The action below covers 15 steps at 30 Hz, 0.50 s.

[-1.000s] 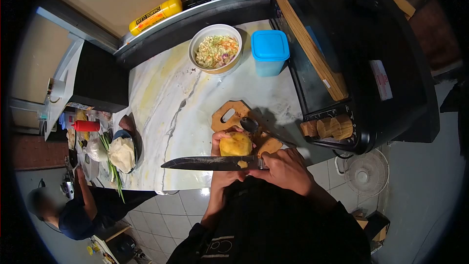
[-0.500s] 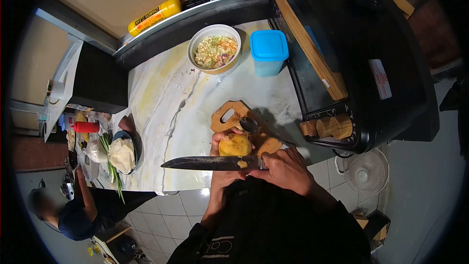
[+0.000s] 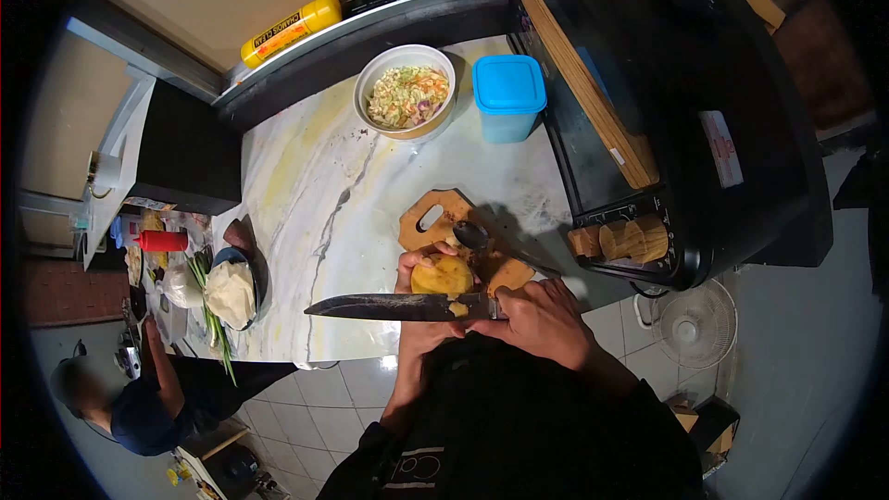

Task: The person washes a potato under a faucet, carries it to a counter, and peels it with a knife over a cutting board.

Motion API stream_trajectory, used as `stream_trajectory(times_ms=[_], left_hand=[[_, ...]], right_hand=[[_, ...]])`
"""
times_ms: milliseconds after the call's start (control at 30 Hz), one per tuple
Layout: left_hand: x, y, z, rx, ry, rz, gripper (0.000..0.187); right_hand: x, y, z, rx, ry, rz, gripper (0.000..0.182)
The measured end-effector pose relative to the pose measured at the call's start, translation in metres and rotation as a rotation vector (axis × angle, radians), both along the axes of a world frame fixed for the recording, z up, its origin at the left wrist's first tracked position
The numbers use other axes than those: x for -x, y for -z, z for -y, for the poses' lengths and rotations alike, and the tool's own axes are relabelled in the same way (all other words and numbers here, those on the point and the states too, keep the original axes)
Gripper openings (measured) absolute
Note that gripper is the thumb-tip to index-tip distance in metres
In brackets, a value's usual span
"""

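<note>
My left hand point(image 3: 419, 335) is wrapped round a yellow, round fruit or vegetable point(image 3: 442, 275), with part of its fingers hidden behind it and the blade. My right hand point(image 3: 540, 322) grips the handle of a large knife point(image 3: 398, 307). The blade points left and lies across the near side of the yellow piece, with a small yellow scrap stuck on it. Just beyond my hands is a wooden cutting board point(image 3: 447, 201) with an oval handle hole. A dark spoon point(image 3: 471, 235) rests over the board, beside the yellow piece.
Behind the board stand a bowl of shredded vegetables point(image 3: 407, 97) and a blue-lidded container point(image 3: 509, 88). A black oven point(image 3: 704, 130) is at the right. Left are a bowl with a pale item point(image 3: 230, 294), green stalks point(image 3: 222, 343) and a red bottle point(image 3: 164, 241). A person point(image 3: 153, 407) works at the far left.
The yellow piece has turned or tilted slightly in my left hand and sits a little further left. The knife and my right hand have barely moved.
</note>
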<state>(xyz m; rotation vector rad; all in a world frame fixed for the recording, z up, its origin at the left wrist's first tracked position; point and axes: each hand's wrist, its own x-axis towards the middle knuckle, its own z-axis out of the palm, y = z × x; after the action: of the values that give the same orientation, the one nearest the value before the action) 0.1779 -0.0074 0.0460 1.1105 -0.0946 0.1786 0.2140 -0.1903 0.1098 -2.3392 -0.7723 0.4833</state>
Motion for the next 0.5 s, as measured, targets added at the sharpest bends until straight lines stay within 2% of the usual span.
stream_trajectory(times_ms=[100, 200, 300, 400, 500], left_hand=[[-0.002, -0.001, -0.001, 0.004, -0.037, 0.018, 0.100], [-0.002, -0.017, 0.001, -0.096, -0.109, -0.064, 0.107], [0.001, -0.002, 0.000, -0.163, -0.198, -0.044, 0.108], [0.000, 0.007, 0.002, -0.153, -0.264, -0.007, 0.108], [0.000, 0.001, 0.005, -0.195, -0.325, -0.121, 0.108]], right_hand=[[-0.002, 0.000, -0.003, -0.016, -0.040, 0.081, 0.055], [-0.002, 0.004, -0.005, -0.085, -0.042, 0.082, 0.055], [-0.002, 0.002, -0.006, -0.086, -0.030, 0.036, 0.055], [-0.001, 0.001, -0.006, -0.124, 0.009, 0.101, 0.056], [0.000, 0.003, -0.006, -0.062, 0.010, 0.031, 0.055]])
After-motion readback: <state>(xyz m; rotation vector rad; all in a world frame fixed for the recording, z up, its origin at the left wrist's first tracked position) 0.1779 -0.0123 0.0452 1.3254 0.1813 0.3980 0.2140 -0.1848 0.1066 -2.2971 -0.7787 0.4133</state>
